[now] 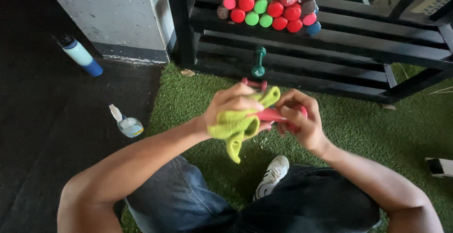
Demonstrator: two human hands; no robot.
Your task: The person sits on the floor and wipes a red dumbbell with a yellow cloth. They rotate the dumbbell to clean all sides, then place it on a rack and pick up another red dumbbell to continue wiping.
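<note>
Small dumbbell (273, 115): pink-red, smooth, mostly hidden; one end under yellow-green cloth (238, 122), other end inside right hand (299, 120). Long axis approx. level, running left-right, held in the air above the green turf (358, 129), in front of the black rack (330, 49). Left hand (231, 105) clamped on cloth, pressed over dumbbell. Right hand clamped on dumbbell. Hands close together.
</note>
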